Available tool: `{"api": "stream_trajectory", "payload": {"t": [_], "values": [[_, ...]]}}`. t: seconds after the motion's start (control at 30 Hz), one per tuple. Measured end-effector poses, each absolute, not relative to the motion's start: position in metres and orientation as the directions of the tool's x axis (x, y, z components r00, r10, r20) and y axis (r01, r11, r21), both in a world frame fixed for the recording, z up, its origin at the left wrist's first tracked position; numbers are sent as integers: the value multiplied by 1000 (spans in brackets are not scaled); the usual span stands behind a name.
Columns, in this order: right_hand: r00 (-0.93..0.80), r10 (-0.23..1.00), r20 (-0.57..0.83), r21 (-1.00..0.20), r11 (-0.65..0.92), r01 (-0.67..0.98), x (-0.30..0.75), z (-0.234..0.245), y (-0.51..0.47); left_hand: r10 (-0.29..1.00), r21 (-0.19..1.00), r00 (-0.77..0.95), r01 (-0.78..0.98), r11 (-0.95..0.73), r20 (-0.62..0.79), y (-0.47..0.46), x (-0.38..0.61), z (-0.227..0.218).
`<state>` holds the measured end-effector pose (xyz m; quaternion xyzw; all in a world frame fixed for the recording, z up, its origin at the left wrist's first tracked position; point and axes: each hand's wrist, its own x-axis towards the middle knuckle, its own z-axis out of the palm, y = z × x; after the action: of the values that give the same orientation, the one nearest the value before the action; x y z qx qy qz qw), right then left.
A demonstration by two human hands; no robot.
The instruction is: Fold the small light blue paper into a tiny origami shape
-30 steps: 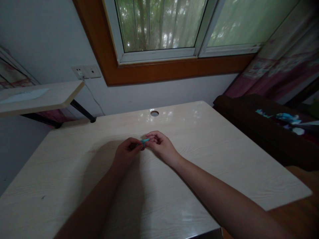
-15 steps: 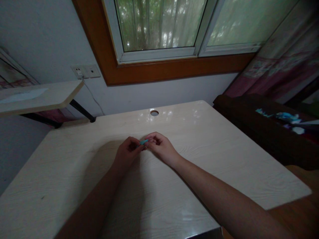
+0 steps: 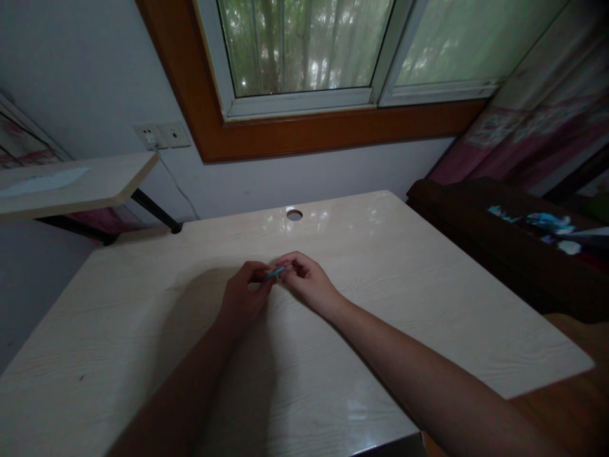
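A small, thin turquoise piece (image 3: 274, 273) is pinched between my two hands above the middle of the desk (image 3: 404, 279). My left hand (image 3: 245, 289) has its fingertips and thumb closed on the left end of the piece. My right hand (image 3: 307, 280) grips the other end, its fingers curled together. Fingers cover much of the piece, and it is too small to tell its exact kind.
At the desk's back edge is a round cable hole (image 3: 294, 215). A raised shelf (image 3: 109, 181) on black legs stands at the left, with a white sheet (image 3: 45, 181) on it. Right of the desk, blue and white items (image 3: 549, 223) lie on a dark surface.
The turquoise piece has turned and now shows a narrower edge. My left fingers have shifted slightly around it, while my right hand has hardly moved.
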<state>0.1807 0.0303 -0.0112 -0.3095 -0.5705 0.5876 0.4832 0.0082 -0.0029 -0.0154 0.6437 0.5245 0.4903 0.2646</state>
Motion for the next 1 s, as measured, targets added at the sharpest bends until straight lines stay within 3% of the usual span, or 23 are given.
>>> {"api": "stream_trajectory", "payload": {"t": [0.3, 0.4, 0.6, 1.0], "values": [[-360, 928, 94, -938, -39, -343, 179, -13, 33, 901, 739, 15, 566, -365, 433, -6, 13, -5], [-373, 922, 99, -930, -48, -365, 180, -14, 34, 916, 798, -22, 499, -338, 401, -5, 12, -6], [-379, 920, 104, -917, -58, -394, 180, -15, 35, 961, 951, -62, 176, -256, 270, -1, 8, -13], [-424, 902, 81, -930, -85, -358, 180, -12, 34, 979, 976, -12, 77, -204, 206, -1, 9, -10]]}}
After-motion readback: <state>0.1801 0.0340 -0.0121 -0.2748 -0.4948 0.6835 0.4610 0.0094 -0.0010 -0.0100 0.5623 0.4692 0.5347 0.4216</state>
